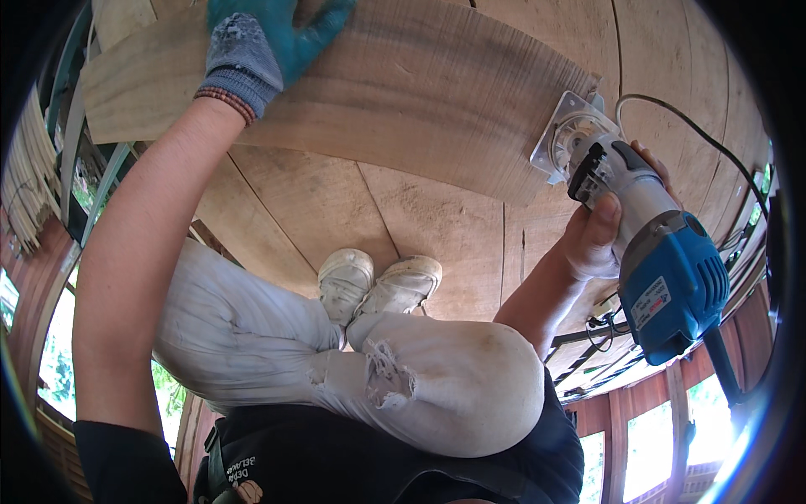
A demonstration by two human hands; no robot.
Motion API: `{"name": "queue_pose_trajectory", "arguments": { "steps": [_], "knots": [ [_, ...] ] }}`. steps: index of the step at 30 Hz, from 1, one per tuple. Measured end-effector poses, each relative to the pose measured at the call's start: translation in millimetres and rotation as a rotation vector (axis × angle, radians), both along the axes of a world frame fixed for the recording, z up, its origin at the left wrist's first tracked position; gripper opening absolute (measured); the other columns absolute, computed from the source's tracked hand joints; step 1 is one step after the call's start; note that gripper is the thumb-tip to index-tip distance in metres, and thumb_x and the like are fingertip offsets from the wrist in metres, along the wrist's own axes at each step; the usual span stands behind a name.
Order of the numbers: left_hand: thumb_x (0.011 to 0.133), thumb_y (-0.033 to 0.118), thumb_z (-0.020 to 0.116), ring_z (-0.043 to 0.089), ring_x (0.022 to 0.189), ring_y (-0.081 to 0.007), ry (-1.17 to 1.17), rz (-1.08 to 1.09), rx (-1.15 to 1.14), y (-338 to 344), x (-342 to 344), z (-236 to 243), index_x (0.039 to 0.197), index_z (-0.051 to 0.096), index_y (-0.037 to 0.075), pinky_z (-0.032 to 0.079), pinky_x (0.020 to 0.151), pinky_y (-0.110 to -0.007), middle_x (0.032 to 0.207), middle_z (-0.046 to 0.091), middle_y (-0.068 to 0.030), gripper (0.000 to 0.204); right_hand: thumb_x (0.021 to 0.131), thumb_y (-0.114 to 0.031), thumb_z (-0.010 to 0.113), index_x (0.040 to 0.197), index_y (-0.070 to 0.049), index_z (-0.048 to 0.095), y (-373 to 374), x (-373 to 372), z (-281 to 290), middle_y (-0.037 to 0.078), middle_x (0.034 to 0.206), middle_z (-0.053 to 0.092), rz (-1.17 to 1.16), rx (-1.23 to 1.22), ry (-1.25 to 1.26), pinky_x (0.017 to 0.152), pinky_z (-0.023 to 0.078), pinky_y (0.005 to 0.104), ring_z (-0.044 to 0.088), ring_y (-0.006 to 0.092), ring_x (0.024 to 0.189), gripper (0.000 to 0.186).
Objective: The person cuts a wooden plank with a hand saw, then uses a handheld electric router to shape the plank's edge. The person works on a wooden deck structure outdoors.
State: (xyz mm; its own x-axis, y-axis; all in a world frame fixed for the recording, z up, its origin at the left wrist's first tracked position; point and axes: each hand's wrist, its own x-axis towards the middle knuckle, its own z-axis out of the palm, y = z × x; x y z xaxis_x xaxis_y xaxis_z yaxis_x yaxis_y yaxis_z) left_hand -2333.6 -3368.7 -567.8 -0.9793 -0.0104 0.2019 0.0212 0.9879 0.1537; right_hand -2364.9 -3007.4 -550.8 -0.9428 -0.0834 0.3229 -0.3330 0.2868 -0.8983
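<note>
A wide wooden board lies across the plank floor in front of my shoes. My left hand, in a green-coated grey knit glove, rests on the board's left part, thumb spread away; the other fingertips are cut off by the upper edge. My bare right hand is wrapped around the silver body of a trim router with a blue motor housing. The router is tilted, its clear square base plate at the board's right end. The bit is hidden, and I cannot tell if it touches the wood.
A dark power cord curves across the planks at right. My shoes stand close behind the board, below my bent knees. Wood strips are stacked at far left. More cable hangs below the router, near dark bars.
</note>
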Motion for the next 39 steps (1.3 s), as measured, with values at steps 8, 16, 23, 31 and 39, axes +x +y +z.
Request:
{"name": "queue_pose_trajectory", "arguments": {
  "steps": [8, 16, 23, 31, 39],
  "knots": [
    [0.087, 0.035, 0.074, 0.059, 0.080, -0.0357, -0.027, 0.027, -0.031, 1.0, 0.8, 2.1, 0.084, 0.061, 0.008, 0.042, 0.082, -0.047, 0.078, 0.060, -0.0130, 0.030, 0.080, -0.028, 0.083, 0.132, -0.004, 0.051, -3.7, 8.3, 1.6, 0.021, 0.121, 0.066, -0.026, -0.021, 0.001, 0.101, 0.058, 0.0506, 0.067, 0.0356, 0.115, 0.065],
    [0.087, 0.035, 0.074, 0.059, 0.081, -0.0359, 0.029, 0.014, -0.047, -0.2, 0.3, -0.9, 0.083, 0.062, 0.008, 0.043, 0.082, -0.047, 0.080, 0.061, -0.0138, 0.030, 0.084, -0.050, 0.081, 0.127, -0.002, 0.048, -9.4, 14.5, 2.4, 0.016, 0.116, 0.065, -0.073, 0.032, 0.025, 0.097, 0.055, 0.0405, 0.066, 0.0280, 0.110, 0.072],
    [0.087, 0.036, 0.074, 0.059, 0.082, -0.0363, -0.024, 0.037, -0.047, 0.5, 0.0, 2.7, 0.083, 0.062, 0.008, 0.043, 0.084, -0.047, 0.082, 0.062, -0.0146, 0.031, 0.085, -0.049, 0.081, 0.128, -0.003, 0.049, -7.1, 18.6, 5.2, 0.016, 0.117, 0.064, -0.063, 0.061, 0.054, 0.093, 0.055, 0.0403, 0.066, 0.0282, 0.107, 0.071],
    [0.087, 0.038, 0.073, 0.059, 0.083, -0.0363, 0.022, 0.028, -0.051, 0.2, -2.0, 0.5, 0.083, 0.062, 0.008, 0.044, 0.084, -0.047, 0.082, 0.062, -0.0148, 0.032, 0.084, -0.040, 0.083, 0.132, -0.002, 0.045, -2.8, 27.4, 6.8, 0.019, 0.115, 0.063, -0.027, 0.053, 0.072, 0.093, 0.057, 0.0387, 0.067, 0.0294, 0.110, 0.071],
    [0.086, 0.036, 0.074, 0.058, 0.083, -0.0370, 0.046, 0.042, -0.057, -0.1, -1.1, -3.2, 0.081, 0.061, 0.010, 0.045, 0.081, -0.048, 0.081, 0.062, -0.0143, 0.030, 0.083, -0.040, 0.084, 0.132, -0.006, 0.046, 1.1, 40.7, 4.8, 0.019, 0.118, 0.066, -0.058, 0.058, 0.079, 0.099, 0.057, 0.0435, 0.069, 0.0310, 0.110, 0.071]
  ]
}}
